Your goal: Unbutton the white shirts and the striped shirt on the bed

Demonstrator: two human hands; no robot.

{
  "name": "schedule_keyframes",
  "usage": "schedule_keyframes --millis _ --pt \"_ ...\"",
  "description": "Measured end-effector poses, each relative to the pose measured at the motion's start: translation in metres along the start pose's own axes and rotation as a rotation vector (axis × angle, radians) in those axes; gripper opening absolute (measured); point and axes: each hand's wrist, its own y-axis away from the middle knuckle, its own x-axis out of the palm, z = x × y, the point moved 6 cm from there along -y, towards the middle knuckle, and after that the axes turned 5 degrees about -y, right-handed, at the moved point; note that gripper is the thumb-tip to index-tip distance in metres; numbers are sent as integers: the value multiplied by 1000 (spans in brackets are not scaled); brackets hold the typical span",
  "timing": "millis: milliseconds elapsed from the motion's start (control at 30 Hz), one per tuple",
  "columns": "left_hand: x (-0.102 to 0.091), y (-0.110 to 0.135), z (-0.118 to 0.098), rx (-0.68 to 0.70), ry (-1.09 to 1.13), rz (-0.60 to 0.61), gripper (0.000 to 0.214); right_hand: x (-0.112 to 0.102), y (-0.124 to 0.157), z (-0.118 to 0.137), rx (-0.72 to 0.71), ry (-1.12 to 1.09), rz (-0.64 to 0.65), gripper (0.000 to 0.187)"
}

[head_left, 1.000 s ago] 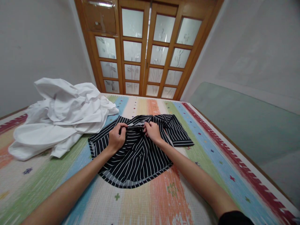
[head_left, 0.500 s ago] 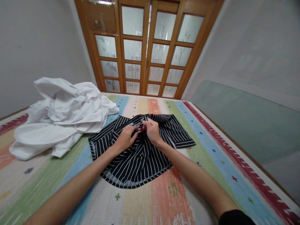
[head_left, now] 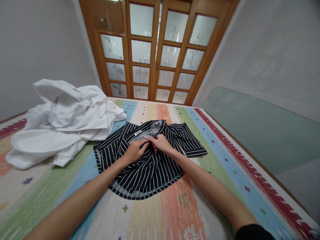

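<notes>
A black shirt with white stripes (head_left: 147, 170) lies spread on a striped, many-coloured mat (head_left: 175, 213). Both hands rest on its upper middle, just below the collar. My left hand (head_left: 135, 150) has its fingers curled and pinches the fabric at the front opening. My right hand (head_left: 161, 144) meets it fingertip to fingertip and pinches the same spot. A grey inner lining shows at the collar and along the bottom hem.
A heap of crumpled white cloth (head_left: 65, 120) lies on the mat to the left, touching the shirt's left sleeve. Wooden doors with frosted glass panes (head_left: 155, 53) stand behind the mat. A pale green floor (head_left: 262, 133) lies past the mat's right edge.
My hands have come together from apart at the collar and moved slightly down the shirt front. The collar now lies open, showing its grey lining.
</notes>
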Motion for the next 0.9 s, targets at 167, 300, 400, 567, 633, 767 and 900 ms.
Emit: schedule_keyframes --millis 167,300,400,567,633,767,900 --pt "2 2 2 -27 -51 19 26 6 -8 -12 -3 -147 113 47" --pt "6 0 5 -74 -165 95 28 6 -3 -12 -106 -169 207 53" --pt "7 -3 6 -87 -146 147 33 2 4 -11 -158 -197 260 54" --pt "3 -6 6 -76 112 159 33 -3 7 -13 -176 -217 325 53" --pt "-1 -7 8 -74 185 126 32 -3 6 -15 -188 -163 326 52" --pt "-3 -5 10 -79 248 113 31 1 7 -16 -239 -44 285 51" --pt "-2 -4 11 -80 235 115 31 1 10 -15 -282 37 181 52"
